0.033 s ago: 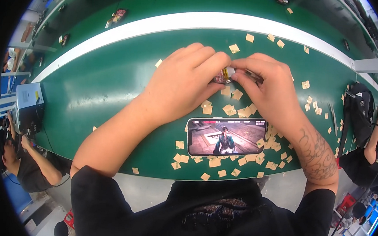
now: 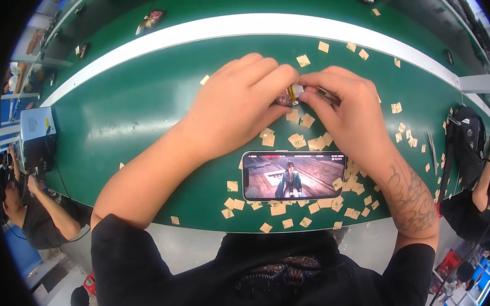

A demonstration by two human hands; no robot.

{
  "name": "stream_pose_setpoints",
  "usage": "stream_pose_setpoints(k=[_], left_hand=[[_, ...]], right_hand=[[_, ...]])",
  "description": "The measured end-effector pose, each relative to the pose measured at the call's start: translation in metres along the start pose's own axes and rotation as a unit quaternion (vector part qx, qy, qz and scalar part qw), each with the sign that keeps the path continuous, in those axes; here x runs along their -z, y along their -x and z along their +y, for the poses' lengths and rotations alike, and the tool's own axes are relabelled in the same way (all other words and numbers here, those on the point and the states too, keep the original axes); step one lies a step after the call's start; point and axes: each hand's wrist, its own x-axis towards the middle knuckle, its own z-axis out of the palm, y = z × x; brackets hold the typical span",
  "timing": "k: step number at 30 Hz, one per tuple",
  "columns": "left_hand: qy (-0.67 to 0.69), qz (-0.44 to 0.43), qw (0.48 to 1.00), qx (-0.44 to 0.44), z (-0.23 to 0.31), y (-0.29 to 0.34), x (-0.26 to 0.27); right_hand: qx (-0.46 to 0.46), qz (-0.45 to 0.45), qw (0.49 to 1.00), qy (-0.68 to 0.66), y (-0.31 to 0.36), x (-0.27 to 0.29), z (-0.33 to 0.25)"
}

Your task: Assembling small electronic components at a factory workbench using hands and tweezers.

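Observation:
My left hand (image 2: 242,93) is closed, pinching a small electronic part (image 2: 284,97) with dark reddish, yellow and white areas; the fingers cover much of it. Against its right side, my right hand (image 2: 348,100) is closed around a slim grey metal tool (image 2: 327,95) that looks like tweezers, held between thumb and fingers. The tool's tip is hard to make out by the white tab (image 2: 298,92) on the part. Beneath the hands lie several small tan paper squares (image 2: 307,121). Nearer to me, a phone (image 2: 293,177) rests on its back, playing a video.
More tan squares (image 2: 278,210) are strewn over the green table (image 2: 129,105). Another pair of tweezers (image 2: 431,152) and a black bag (image 2: 467,134) lie at the right. Past a white rail (image 2: 254,24), small parts (image 2: 154,17) sit on a green surface. Other people (image 2: 53,213) work at both sides.

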Motion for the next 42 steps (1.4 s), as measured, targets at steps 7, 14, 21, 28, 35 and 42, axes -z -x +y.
stream_pose_setpoints(k=[7, 14, 21, 28, 35, 42], left_hand=[[0.004, 0.013, 1.0, 0.002, 0.001, 0.002, -0.002], [0.009, 0.011, 1.0, 0.006, 0.003, 0.001, -0.002], [0.008, 0.011, 1.0, 0.009, 0.006, 0.002, 0.0], [0.003, 0.01, 1.0, 0.019, 0.008, 0.003, 0.001], [0.003, 0.027, 1.0, 0.004, 0.006, 0.003, 0.001], [0.013, 0.079, 0.995, -0.052, 0.002, -0.003, 0.0]], right_hand=[[0.043, 0.014, 0.999, 0.004, -0.003, -0.005, 0.003], [0.049, 0.023, 0.998, 0.025, -0.005, -0.007, 0.0], [0.084, 0.036, 0.991, 0.102, 0.0, -0.014, -0.002], [0.097, 0.04, 0.991, 0.083, -0.001, -0.016, 0.006], [0.04, 0.072, 0.997, 0.002, -0.001, -0.008, 0.011], [-0.032, -0.019, 0.984, -0.176, -0.007, 0.004, 0.02]])
